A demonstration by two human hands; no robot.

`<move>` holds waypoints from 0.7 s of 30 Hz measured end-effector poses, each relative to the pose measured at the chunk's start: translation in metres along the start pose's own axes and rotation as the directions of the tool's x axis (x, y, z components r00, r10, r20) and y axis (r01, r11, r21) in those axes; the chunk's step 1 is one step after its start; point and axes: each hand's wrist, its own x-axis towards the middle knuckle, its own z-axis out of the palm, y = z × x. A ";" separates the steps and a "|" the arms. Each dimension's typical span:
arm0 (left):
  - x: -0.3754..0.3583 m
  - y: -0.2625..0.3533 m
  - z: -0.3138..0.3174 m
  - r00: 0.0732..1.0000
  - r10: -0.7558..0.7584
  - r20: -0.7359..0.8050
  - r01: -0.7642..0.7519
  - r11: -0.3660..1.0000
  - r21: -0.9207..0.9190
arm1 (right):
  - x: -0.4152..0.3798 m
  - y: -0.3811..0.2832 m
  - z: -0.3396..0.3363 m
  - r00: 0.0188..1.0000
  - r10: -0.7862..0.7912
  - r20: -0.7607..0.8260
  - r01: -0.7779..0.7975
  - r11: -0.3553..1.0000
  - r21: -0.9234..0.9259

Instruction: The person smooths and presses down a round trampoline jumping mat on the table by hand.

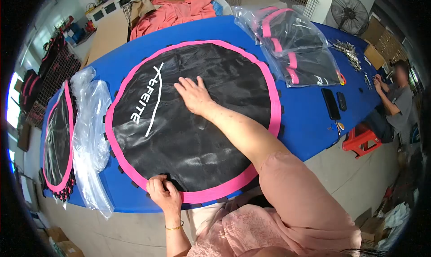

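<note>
A round black trampoline mat [197, 153] with a pink border, small dark tabs round its edge and white lettering lies spread on the blue table. My right hand [194, 95] rests flat on the black middle, fingers apart, to the right of the lettering. At the near left edge my left hand [164, 193] is closed on the pink border, its fingers curled; the fingertips are partly hidden.
Clear plastic bags [92, 135] and a stack of pink-edged mats [58, 140] lie at left. Bagged black-and-pink pieces [305, 46], a phone [330, 103], keys [337, 126] and metal parts [348, 55] are at right. A person [397, 99] sits beyond, near a red stool [360, 140].
</note>
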 end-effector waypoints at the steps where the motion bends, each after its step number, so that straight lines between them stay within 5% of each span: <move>1: -0.001 0.000 0.000 1.000 -0.008 -0.004 0.008 1.000 -0.001 | -0.003 0.007 -0.001 0.999 0.025 -0.020 -0.026 0.999 -0.025; 8: -0.001 0.000 0.000 1.000 -0.002 -0.031 0.002 1.000 -0.012 | -0.038 0.059 -0.041 0.982 0.189 0.015 -0.184 0.970 -0.157; 12: 0.000 0.001 0.000 0.999 0.022 -0.025 -0.023 1.000 -0.007 | -0.057 0.055 -0.053 0.989 0.128 0.073 -0.117 0.983 -0.141; 16: 0.000 0.000 -0.002 0.999 -0.017 -0.031 0.016 1.000 -0.009 | -0.080 0.005 -0.042 0.979 -0.202 0.002 0.202 0.979 -0.032; 18: 0.003 0.005 -0.002 0.998 0.036 -0.046 -0.037 0.999 -0.008 | -0.082 -0.034 -0.052 0.960 -0.257 0.110 0.251 0.966 0.066; 21: -0.002 -0.001 0.000 0.999 -0.033 0.003 0.033 0.999 -0.018 | -0.085 -0.061 -0.038 0.926 -0.376 0.043 0.363 0.914 0.182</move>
